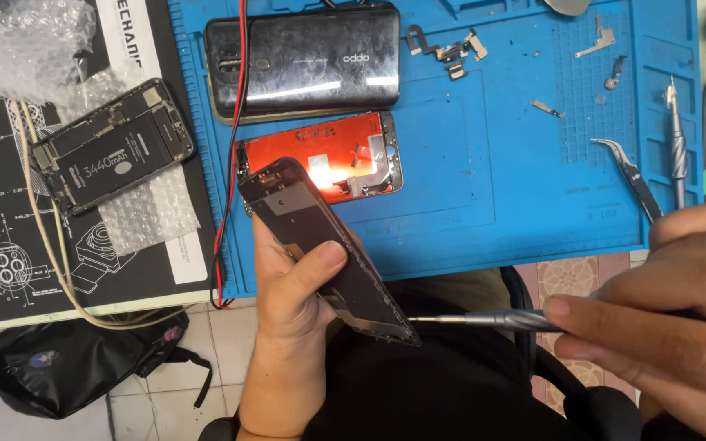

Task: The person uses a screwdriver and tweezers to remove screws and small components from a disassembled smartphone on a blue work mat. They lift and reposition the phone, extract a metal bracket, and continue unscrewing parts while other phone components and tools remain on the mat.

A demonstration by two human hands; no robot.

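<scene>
My left hand [292, 298] grips a black phone screen panel [320, 245], tilted with its back side up, thumb pressed on its middle. My right hand [672, 306] holds a slim grey screwdriver [492, 320] level, its tip touching the panel's lower corner. Just beyond the panel, on the blue work mat [525, 180], lies an opened phone frame with an orange-red inside [345, 151]. A black phone [304, 61] lies face down above it.
Small metal brackets [451, 51] and screws lie on the mat's top. Curved tweezers [631, 171] and another screwdriver [676, 147] rest at its right edge. An opened phone with a battery [112, 147] sits on bubble wrap at left. Red and black wires [234, 122] cross the mat. A black bag [67, 367] is on the floor.
</scene>
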